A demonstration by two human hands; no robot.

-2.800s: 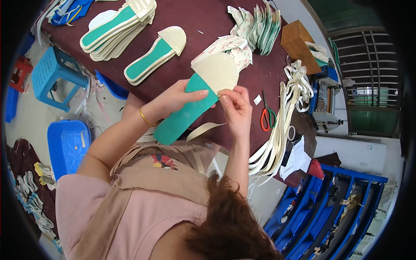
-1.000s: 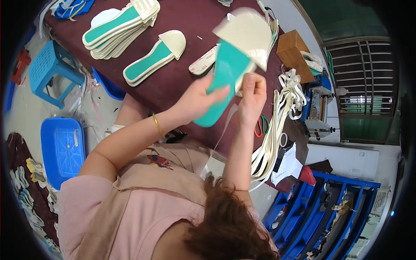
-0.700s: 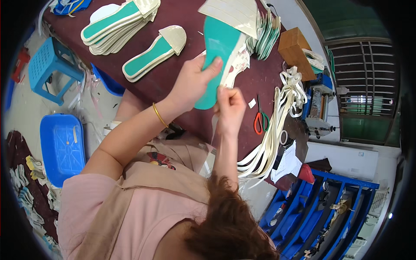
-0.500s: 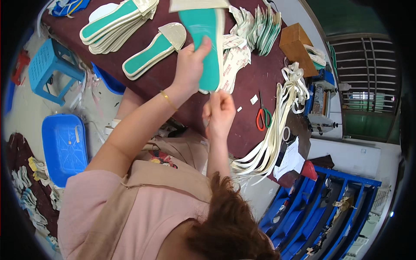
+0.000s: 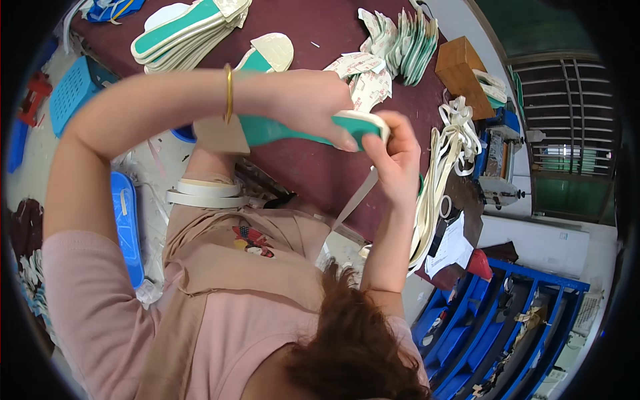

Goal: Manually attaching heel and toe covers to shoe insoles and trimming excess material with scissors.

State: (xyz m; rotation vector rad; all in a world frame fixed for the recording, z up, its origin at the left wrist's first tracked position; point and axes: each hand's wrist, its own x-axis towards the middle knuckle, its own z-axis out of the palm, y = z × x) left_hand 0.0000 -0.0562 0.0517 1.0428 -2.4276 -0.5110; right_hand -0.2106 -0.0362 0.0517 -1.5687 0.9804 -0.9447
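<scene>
A green insole with a white rim (image 5: 267,131) is held sideways above the table edge and turned across my body. My left hand (image 5: 313,103) is closed around its middle, a gold bangle on that wrist. At the rounded end, my right hand (image 5: 397,160) pinches the rim, its thumb on the green face and its fingers curled behind. A narrow white strip (image 5: 355,199) hangs below my right hand toward my lap; where it meets the rim is hidden. Two rolls of white tape (image 5: 205,193) sit around my leg.
On the dark red table lie a stack of insoles (image 5: 183,37), another insole (image 5: 272,53) and printed white pieces (image 5: 370,80). Bundled white strips (image 5: 433,193) hang at the right by a wooden box (image 5: 460,73). A blue rack (image 5: 493,327) and blue basin (image 5: 127,227) stand lower down.
The insole has swung from upright to sideways and come nearer my body. My left forearm has risen across it, and my right hand has moved up and right onto its rounded end.
</scene>
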